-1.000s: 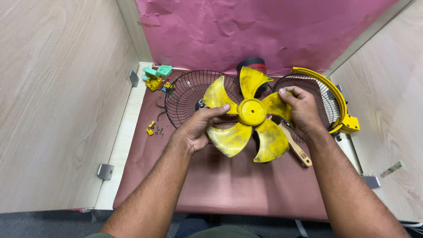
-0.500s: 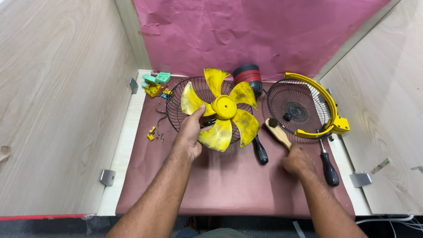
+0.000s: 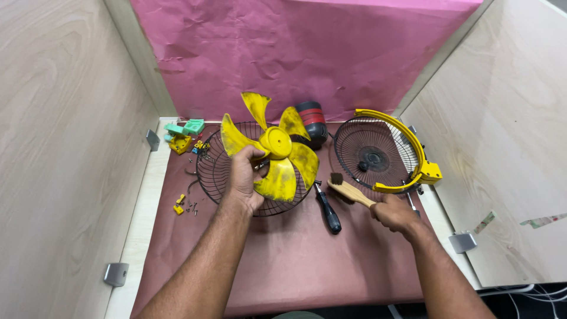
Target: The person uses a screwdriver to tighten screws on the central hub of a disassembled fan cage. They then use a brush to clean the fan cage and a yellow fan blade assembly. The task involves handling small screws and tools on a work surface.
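Screwdriver [image 3: 328, 209] between grille [image 3: 207, 171] and brush [image 3: 349, 189]

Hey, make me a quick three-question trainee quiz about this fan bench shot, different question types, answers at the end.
1. True or false: the left hand holds the yellow fan blade raised over a wire guard.
2. Which item is in the right hand? A) black-handled screwdriver B) wooden-handled brush C) red and black motor housing
3. Fill in: the second wire guard, on the right, carries a ____ rim.

Key: 1 true. 2 B, the wooden-handled brush; the black-handled screwdriver lies on the mat. 3 yellow.
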